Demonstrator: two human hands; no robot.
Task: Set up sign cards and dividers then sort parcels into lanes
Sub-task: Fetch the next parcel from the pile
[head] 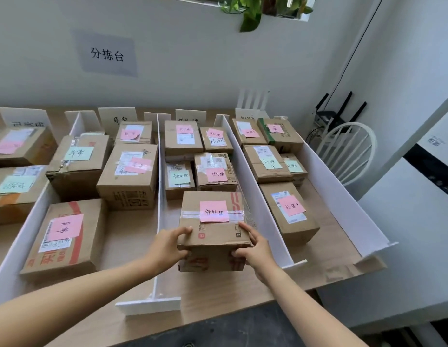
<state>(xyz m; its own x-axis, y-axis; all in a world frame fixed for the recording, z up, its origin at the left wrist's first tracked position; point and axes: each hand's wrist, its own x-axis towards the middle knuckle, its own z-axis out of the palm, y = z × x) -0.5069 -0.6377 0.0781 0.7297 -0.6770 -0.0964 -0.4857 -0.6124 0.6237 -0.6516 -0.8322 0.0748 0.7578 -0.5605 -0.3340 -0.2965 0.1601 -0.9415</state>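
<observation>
A brown cardboard parcel [213,231] with a pink sticky note sits at the front of the third lane from the left. My left hand [169,247] grips its near left corner, thumb on top. My right hand [254,249] grips its near right corner. White foam dividers [160,196] [253,194] [340,194] split the wooden table [133,246] into lanes. White sign cards [118,117] [190,116] stand at the back of the lanes. Several other labelled parcels [129,176] fill each lane.
A large parcel [64,234] lies at the front of the second lane. A white chair [348,151] and a router with black antennas [335,113] stand right of the table. A wall sign [107,55] and a hanging plant [255,8] are above.
</observation>
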